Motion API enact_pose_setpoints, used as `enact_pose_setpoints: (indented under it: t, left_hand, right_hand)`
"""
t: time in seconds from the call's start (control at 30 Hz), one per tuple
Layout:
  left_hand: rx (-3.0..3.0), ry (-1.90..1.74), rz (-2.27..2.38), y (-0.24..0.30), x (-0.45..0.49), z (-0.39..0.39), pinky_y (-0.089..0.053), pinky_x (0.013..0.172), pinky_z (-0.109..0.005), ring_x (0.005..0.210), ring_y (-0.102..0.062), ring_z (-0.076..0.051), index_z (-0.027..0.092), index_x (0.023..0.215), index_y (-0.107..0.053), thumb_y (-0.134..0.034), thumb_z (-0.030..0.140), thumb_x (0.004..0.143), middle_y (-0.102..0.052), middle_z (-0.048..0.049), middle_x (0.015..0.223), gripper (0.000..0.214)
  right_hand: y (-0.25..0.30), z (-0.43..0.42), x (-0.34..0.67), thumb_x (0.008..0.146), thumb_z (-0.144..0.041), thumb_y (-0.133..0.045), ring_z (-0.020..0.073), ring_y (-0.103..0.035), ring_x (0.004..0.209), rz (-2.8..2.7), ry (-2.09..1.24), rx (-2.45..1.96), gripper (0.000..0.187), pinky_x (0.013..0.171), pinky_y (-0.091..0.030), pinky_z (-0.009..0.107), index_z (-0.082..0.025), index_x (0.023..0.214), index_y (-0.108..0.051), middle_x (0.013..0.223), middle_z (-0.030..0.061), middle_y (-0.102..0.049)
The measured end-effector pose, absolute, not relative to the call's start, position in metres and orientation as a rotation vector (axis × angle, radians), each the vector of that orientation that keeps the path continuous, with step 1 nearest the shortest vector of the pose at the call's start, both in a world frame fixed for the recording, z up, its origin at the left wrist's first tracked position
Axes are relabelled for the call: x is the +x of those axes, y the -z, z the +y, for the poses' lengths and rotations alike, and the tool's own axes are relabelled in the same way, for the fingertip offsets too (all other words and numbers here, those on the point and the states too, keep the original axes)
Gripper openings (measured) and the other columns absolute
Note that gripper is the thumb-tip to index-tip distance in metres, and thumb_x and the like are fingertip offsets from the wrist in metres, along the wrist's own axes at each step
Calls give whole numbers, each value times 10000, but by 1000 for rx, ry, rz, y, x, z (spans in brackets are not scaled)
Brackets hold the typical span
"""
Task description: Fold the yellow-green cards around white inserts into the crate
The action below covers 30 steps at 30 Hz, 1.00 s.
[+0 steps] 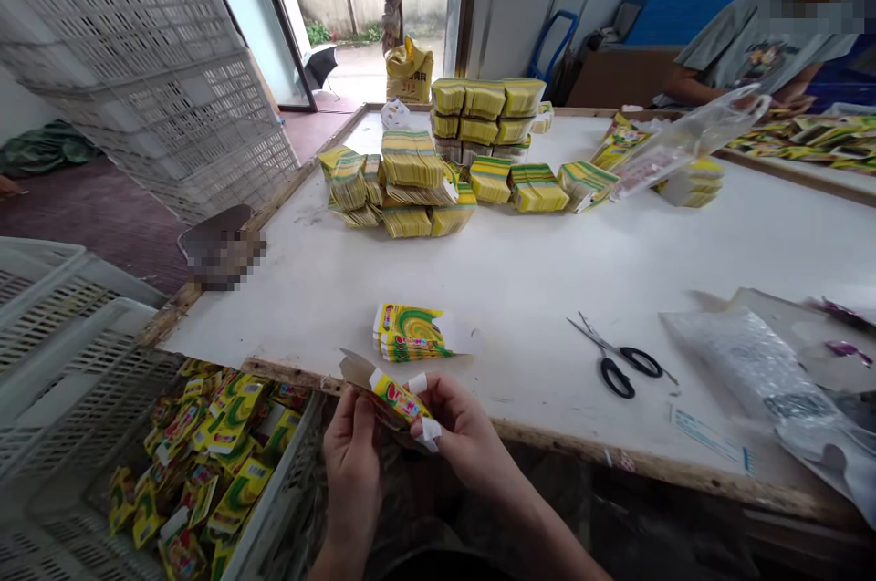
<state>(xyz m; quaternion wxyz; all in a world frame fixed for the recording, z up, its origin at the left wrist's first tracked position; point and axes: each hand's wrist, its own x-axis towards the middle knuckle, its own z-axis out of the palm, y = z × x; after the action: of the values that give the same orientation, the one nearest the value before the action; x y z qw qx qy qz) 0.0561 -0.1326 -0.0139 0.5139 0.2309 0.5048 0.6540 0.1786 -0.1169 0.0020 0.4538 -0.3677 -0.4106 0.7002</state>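
Note:
Between my two hands, just over the table's near edge, is a small yellow cardboard box (395,399) with its end flaps sticking out. My left hand (352,462) pinches its left end, thumb against the card. At the other end, my right hand (457,426) grips it, with white wrapping on the thumb and a fingertip. A short stack of flat yellow-and-green boxes (412,332) lies on the table right behind my hands. Off to the right rests a pair of black-handled scissors (616,357), its blades slightly apart.
Bundled stacks of flat boxes (414,163) stand at the table's back. A white crate (274,481) below left holds many yellow boxes (225,435). Plastic packaging (766,362) lies at the right, and a clear bag (691,143) farther back. Another person (753,61) is at the far right.

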Motion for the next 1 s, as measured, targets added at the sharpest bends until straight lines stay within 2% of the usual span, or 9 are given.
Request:
enact_pose_setpoints:
  t: [0.07,0.2,0.27,0.37,0.47,0.53,0.63,0.73,1.0]
  left_hand:
    - [552,-1600,1264,19,57,-134,-538,649,-229,715,-659,-153,187,853,-692,-737,402,749,-715,4,795,243]
    - [606,-1557,1222,19,49,-134,-553,682,-249,692,-661,-154,188,816,-719,-774,389,713,-730,1,764,232]
    - [647,-1431,1108,9,37,-131,-569,733,-330,771,-689,-223,177,894,-731,-686,602,716,-745,-59,821,463]
    - [796,-1132,973,-10,15,-128,-532,877,-450,1005,-657,-331,144,1132,-666,-377,872,673,-705,-164,1098,908]
    - [1135,-735,1030,-23,7,-130,-447,1010,-453,1195,-549,-361,169,1285,-550,-680,751,571,-592,-149,1317,931]
    - [1316,-560,1132,-22,13,-133,-407,1054,-434,1260,-494,-348,192,1322,-495,-839,487,554,-561,-117,1359,892]
    - [1386,-590,1356,-12,30,-140,-408,1048,-415,1226,-526,-308,166,1338,-423,-751,290,661,-588,-117,1309,762]
    - [1354,-743,1578,-1,44,-145,-445,1000,-429,1143,-580,-301,135,1317,-385,-707,320,680,-611,-141,1236,737]
    - [1324,-1003,1755,12,57,-144,-487,942,-435,1112,-597,-303,148,1316,-328,-678,459,693,-585,-159,1213,779]
  right_hand:
    - [-1,-118,183,752,-325,-708,146,-504,670,-1130,-1586,-1024,185,617,-405,247,-190,805,-594,708,-17,-559]
    - [0,-119,198,825,-235,-603,150,-506,631,-1434,-1217,-1161,100,588,-403,253,-182,744,-626,668,2,-578]
    - [-4,-116,211,864,-171,-542,159,-532,668,-1662,-1023,-1127,134,604,-413,258,-190,808,-662,728,23,-610]
    - [-14,-112,227,933,-129,-461,179,-535,759,-2055,-665,-985,250,687,-425,291,-229,934,-690,805,43,-652]
    - [-22,-113,230,958,-192,-495,186,-518,824,-2285,-417,-826,190,776,-414,329,-242,978,-677,833,32,-672]
    - [-22,-116,226,953,-236,-520,180,-524,832,-2317,-362,-770,145,792,-419,333,-224,964,-665,840,25,-669]
    - [-13,-124,217,965,-211,-491,170,-539,805,-2157,-280,-828,167,748,-457,314,-199,943,-656,874,42,-655]
    - [3,-133,209,952,-118,-456,164,-579,821,-1876,-249,-954,212,709,-511,272,-205,996,-645,930,57,-626]
    - [24,-160,186,860,3,-435,189,-621,1051,-1584,-543,-914,483,884,-531,287,-240,1271,-509,1130,95,-628]
